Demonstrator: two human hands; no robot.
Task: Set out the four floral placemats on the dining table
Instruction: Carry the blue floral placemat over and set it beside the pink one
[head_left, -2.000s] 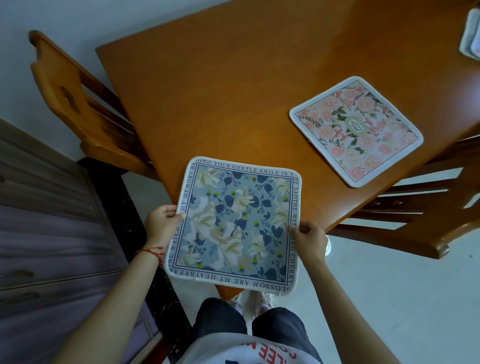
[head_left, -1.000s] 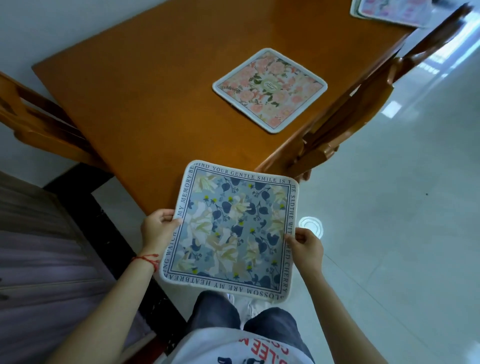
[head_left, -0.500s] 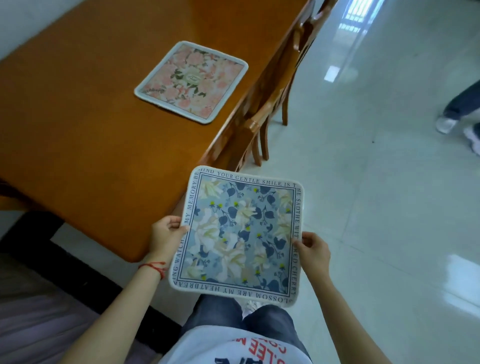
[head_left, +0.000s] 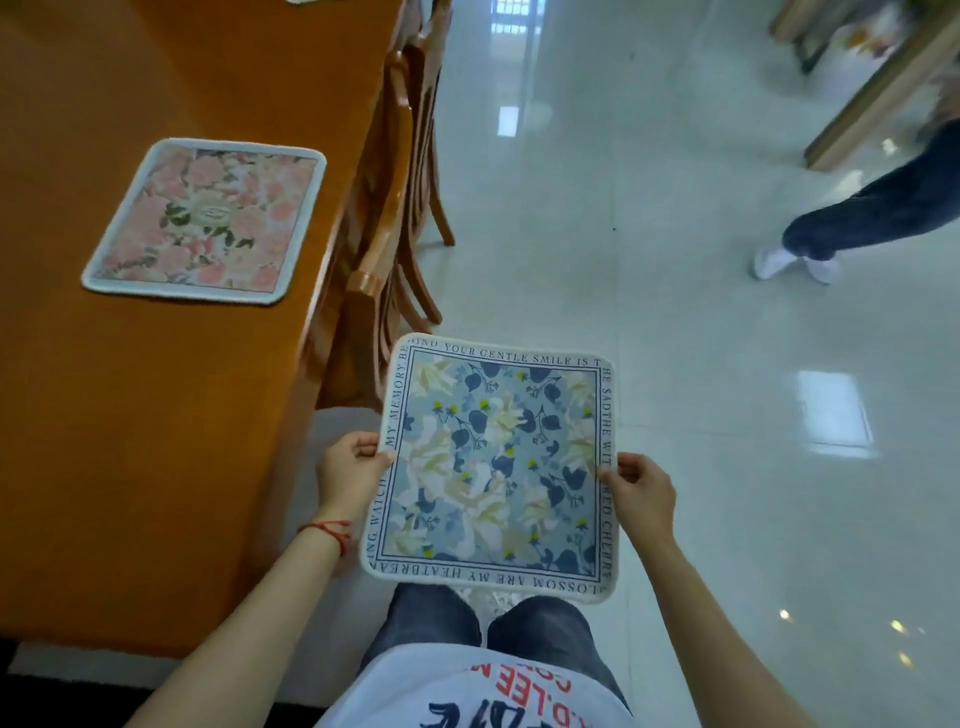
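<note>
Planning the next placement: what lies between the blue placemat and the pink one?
Head view: bare table edge and a wooden chair; nothing else.

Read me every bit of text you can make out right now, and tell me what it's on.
Blue placemat, border text, partly covered by the left hand and right hand:
"YOUR GENTLE SMILE IS"
"MY MEMORY"
"BLOSSOM ARE MY HEATBREA", upside down
White shirt: red "LEE", upside down, rest cut off.
Pink placemat: centre emblem too blurred.

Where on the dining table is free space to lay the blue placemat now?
The dining table is bare between the pink placemat and its near end, and also left of and beyond that mat. The wooden chairs crowd its right edge. Left hand and right hand hold the blue placemat over the floor.
</note>
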